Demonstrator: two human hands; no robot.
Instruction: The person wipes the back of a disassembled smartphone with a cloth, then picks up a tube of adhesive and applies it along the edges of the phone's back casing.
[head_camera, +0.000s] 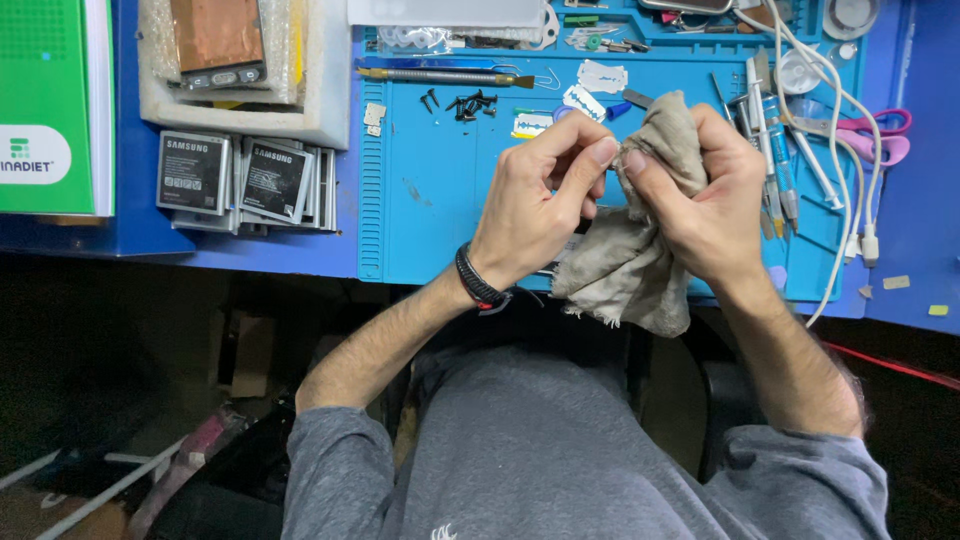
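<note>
My right hand (705, 195) grips a crumpled grey cloth (625, 265), bunched up over the near edge of a blue work mat (430, 210). My left hand (540, 195) pinches its thumb and forefinger together right against the cloth, on something too small to make out. A black band sits on my left wrist (480, 285). Both hands touch at the fingertips above the mat.
Small black screws (465, 103), razor blades (600, 77) and a metal knife tool (440, 74) lie on the mat. Stacked phone batteries (235, 180) sit left, below a foam tray (230, 60). Scissors (870, 135), white cables (850, 170) and tweezers crowd the right. A green box (45, 100) is far left.
</note>
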